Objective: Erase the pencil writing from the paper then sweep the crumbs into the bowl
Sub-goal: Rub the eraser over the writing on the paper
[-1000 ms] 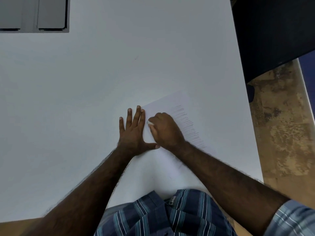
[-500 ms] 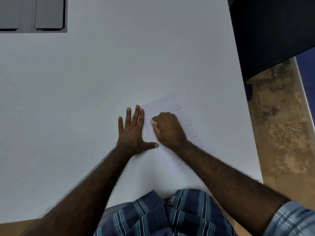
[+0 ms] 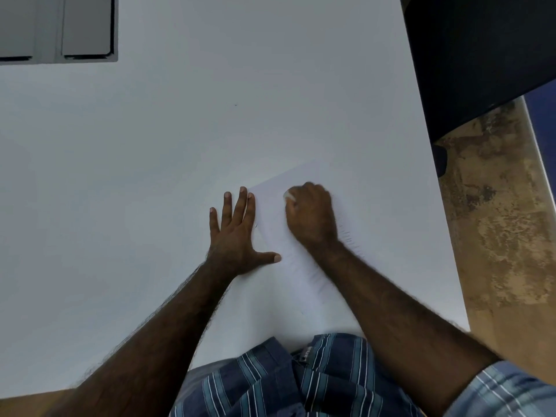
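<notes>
paper point(image 3: 304, 278): on the surface point(image 3: 180, 139), near its front right part
left hand point(image 3: 236, 233): flat at the paper's left edge, thumb on the paper
right hand point(image 3: 311, 215): on the paper, right of the left hand
eraser point(image 3: 288, 196): in the right hand, on the paper
pencil lines point(image 3: 350, 239): on the paper, right of the right hand

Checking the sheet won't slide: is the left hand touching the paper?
Touching. The head view shows the left hand flat, its index finger and thumb lying over the paper's left edge.
</notes>
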Action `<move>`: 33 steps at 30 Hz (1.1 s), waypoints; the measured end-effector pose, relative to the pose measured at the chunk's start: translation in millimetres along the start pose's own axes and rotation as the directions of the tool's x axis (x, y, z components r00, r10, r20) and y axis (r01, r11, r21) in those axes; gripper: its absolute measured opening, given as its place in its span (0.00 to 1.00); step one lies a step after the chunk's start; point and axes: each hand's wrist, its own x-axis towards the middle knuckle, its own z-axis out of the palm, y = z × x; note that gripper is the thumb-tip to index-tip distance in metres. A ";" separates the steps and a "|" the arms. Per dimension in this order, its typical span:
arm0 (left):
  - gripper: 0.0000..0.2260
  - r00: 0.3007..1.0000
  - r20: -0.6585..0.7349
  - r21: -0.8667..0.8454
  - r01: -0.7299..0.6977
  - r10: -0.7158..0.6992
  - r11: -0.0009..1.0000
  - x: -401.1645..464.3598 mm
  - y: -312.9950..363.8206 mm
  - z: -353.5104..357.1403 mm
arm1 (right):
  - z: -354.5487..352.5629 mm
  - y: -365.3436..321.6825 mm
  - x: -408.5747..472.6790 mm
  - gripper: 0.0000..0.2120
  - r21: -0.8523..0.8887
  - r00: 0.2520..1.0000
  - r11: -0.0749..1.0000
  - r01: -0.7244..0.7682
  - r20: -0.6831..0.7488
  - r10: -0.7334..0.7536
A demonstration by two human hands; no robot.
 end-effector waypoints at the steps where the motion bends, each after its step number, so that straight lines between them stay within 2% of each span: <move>1: 0.66 1.000 0.005 0.002 0.000 0.000 1.000 -0.4 -0.1 -0.3 | -2.9 5.7 8.0 0.09 0.011 0.997 0.997 -0.073 -0.034 0.073; 3: 0.66 1.000 0.011 0.005 0.004 -0.004 1.000 -0.5 -0.3 -0.2 | -3.0 5.3 9.0 0.10 0.033 0.994 0.994 -0.103 -0.045 0.104; 6: 0.65 1.000 0.004 -0.008 0.003 -0.003 1.000 -0.1 0.4 -0.4 | 4.4 -14.6 -16.5 0.10 0.052 0.992 0.993 0.105 0.069 -0.108; 8: 0.64 1.000 -0.008 -0.008 0.001 -0.001 1.000 -0.7 1.2 -0.3 | 7.6 -22.8 -37.7 0.10 0.077 0.950 0.963 0.257 0.165 -0.267; 10: 0.64 1.000 0.002 -0.006 0.003 -0.003 1.000 -0.8 0.9 -0.3 | 5.7 -15.9 -37.2 0.09 0.067 0.930 0.945 0.319 0.171 -0.326; 12: 0.65 1.000 0.003 -0.015 0.002 -0.002 1.000 -0.6 0.5 -0.6 | 2.3 -0.7 -21.4 0.09 0.021 0.961 0.967 0.253 0.111 -0.254; 14: 0.66 1.000 0.006 -0.017 0.000 0.000 1.000 -0.1 -0.4 0.2 | -6.7 15.7 0.5 0.08 -0.016 0.996 0.996 0.084 0.016 -0.084; 16: 0.66 1.000 0.017 -0.009 0.001 -0.001 1.000 0.0 -0.7 0.8 | -13.3 23.5 11.7 0.06 -0.006 0.998 0.999 -0.048 -0.045 0.048; 17: 0.66 1.000 0.016 -0.006 0.001 -0.001 1.000 0.0 -0.4 0.3 | -13.1 20.6 10.8 0.06 -0.004 0.997 0.998 -0.056 -0.054 0.055; 20: 0.65 1.000 0.006 -0.014 0.001 -0.001 1.000 0.2 -1.0 0.4 | -5.1 -8.6 -15.6 0.11 0.026 0.990 0.992 0.125 0.054 -0.127; 22: 0.63 1.000 -0.005 -0.007 -0.002 0.002 1.000 -0.2 -1.3 1.5 | 0.7 -25.7 -43.0 0.14 0.079 0.947 0.961 0.266 0.164 -0.276; 24: 0.62 1.000 -0.009 0.003 -0.006 0.006 1.000 -0.3 -1.8 1.7 | 1.0 -24.1 -50.5 0.14 0.090 0.923 0.942 0.322 0.191 -0.334; 27: 0.65 1.000 0.006 -0.006 0.000 0.000 1.000 -0.4 -0.7 -0.2 | -1.4 0.0 -26.0 0.10 0.002 0.970 0.973 0.229 0.088 -0.228; 29: 0.66 1.000 0.011 -0.010 0.000 0.000 1.000 -0.6 -0.1 -0.8 | -9.4 18.0 -3.2 0.06 -0.026 0.998 0.998 0.055 -0.005 -0.055; 31: 0.66 1.000 0.013 -0.008 -0.004 0.004 1.000 -0.6 -0.6 -1.3 | -14.5 24.9 8.4 0.04 -0.002 0.996 0.997 -0.071 -0.059 0.071; 33: 0.66 1.000 0.010 -0.012 -0.006 0.006 1.000 -0.8 -1.2 -1.4 | -11.1 16.2 4.7 0.06 0.010 0.997 0.998 -0.067 -0.043 0.067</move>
